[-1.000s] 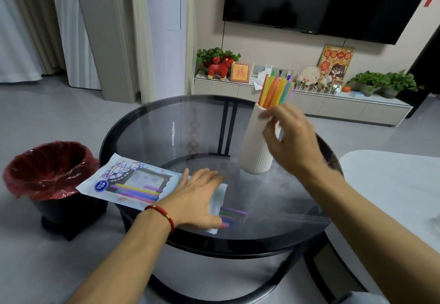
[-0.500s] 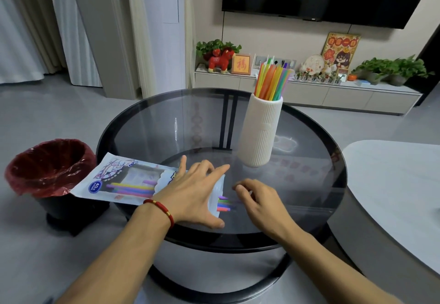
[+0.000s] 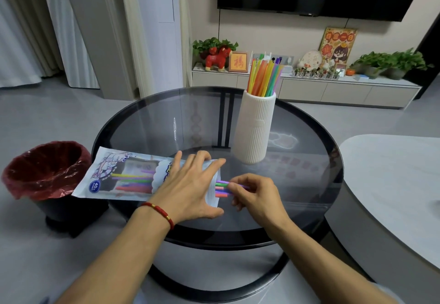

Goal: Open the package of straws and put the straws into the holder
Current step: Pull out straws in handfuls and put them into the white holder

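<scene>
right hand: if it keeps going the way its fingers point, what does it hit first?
The right hand points left, already pinching the coloured straw ends. Next in line is the open mouth of the white plastic straw package, then probably the left hand pressing on it.

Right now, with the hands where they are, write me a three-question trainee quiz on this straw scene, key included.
1. True or false: the left hand lies flat on the straw package.
2. What are the right hand's fingers closing on? A) the white holder B) straw ends sticking out of the package mouth C) the red-lined bin
3. Fill in: the white ribbed holder stands upright on the glass table and already has coloured ______ in it.

Key: 1 true. 2 B, the straw ends. 3 straws.
</scene>
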The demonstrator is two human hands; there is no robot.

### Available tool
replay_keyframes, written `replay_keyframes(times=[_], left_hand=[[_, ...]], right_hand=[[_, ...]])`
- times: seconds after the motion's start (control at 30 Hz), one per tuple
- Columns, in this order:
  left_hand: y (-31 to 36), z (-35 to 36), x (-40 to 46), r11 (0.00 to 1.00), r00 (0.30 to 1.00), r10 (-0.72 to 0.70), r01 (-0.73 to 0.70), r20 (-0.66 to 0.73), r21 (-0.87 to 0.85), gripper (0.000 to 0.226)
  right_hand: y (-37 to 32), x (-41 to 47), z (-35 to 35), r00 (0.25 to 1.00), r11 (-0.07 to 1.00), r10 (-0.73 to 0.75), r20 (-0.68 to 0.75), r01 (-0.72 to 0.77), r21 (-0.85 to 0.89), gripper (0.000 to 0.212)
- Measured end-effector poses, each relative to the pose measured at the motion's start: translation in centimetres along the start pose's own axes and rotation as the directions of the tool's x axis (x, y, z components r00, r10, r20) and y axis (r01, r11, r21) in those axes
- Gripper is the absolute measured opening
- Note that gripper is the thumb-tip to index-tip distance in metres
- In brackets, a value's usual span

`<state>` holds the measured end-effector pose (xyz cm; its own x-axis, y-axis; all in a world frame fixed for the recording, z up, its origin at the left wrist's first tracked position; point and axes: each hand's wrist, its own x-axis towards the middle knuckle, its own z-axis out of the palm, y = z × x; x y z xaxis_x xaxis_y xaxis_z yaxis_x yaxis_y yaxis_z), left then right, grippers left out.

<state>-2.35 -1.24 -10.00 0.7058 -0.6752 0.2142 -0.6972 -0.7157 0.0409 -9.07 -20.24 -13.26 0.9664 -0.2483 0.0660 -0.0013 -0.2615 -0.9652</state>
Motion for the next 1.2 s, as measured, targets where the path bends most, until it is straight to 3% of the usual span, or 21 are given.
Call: replay_keyframes(times=[0.17, 0.4, 0.53, 0.6, 0.67, 0.77, 0.9, 1.0, 1.03, 1.2], left_hand=[[-0.1, 0.3, 0.0, 0.999, 0.997, -0.051, 0.051, 0.065, -0.003, 0.109], [-0.2, 0.7, 0.2, 0.993, 0.986, -0.091, 0.101, 0.142, -0.064, 0.099], [0.1, 0.8, 0.7, 0.982, 0.987, -0.132, 0.143, 0.094, -0.127, 0.071], [0.1, 0.9, 0.8, 0.981, 0.989, -0.135, 0.141, 0.057, -0.132, 0.054], [0.1, 0.9, 0.8, 0.982, 0.990, -0.133, 0.137, 0.041, -0.128, 0.042], [0.2, 0.9, 0.8, 0.983, 0.991, -0.123, 0.128, 0.042, -0.133, 0.031], [0.5, 1.0, 0.8, 0.991, 0.992, -0.094, 0.101, 0.084, -0.093, 0.028], [0.6, 1.0, 1.0, 0.991, 0.992, -0.086, 0.095, 0.089, -0.098, 0.029], [0.7, 1.0, 1.0, 0.990, 0.993, -0.082, 0.091, 0.086, -0.108, 0.028], [1.3, 1.2, 1.0, 0.990, 0.996, -0.041, 0.051, 0.076, -0.130, 0.028]], right_hand=[[0.0, 0.4, -1.4, 0.995, 0.978, 0.094, -0.011, -0.091, 0.186, 0.003], [-0.5, 0.8, -3.9, 0.990, 0.939, 0.122, -0.069, -0.092, 0.332, 0.008], [-0.9, 0.9, -5.0, 0.978, 0.855, 0.201, -0.051, -0.149, 0.497, 0.018], [-1.1, 1.1, -5.6, 0.975, 0.784, 0.217, -0.042, -0.149, 0.603, 0.011], [-1.2, 1.4, -6.5, 0.978, 0.717, 0.199, -0.056, -0.106, 0.689, 0.003], [-1.3, 1.8, -7.8, 0.976, 0.661, 0.170, -0.136, -0.011, 0.750, 0.012], [-1.6, 1.6, -7.6, 0.978, 0.654, 0.117, -0.171, 0.053, 0.755, 0.016], [-1.9, 1.3, -5.6, 0.993, 0.701, 0.099, -0.063, -0.024, 0.712, 0.073], [-1.9, 1.2, -4.8, 0.994, 0.719, 0.101, -0.044, -0.042, 0.694, 0.083], [-1.2, 0.3, -0.7, 0.997, 0.856, 0.069, 0.022, -0.071, 0.512, 0.047]])
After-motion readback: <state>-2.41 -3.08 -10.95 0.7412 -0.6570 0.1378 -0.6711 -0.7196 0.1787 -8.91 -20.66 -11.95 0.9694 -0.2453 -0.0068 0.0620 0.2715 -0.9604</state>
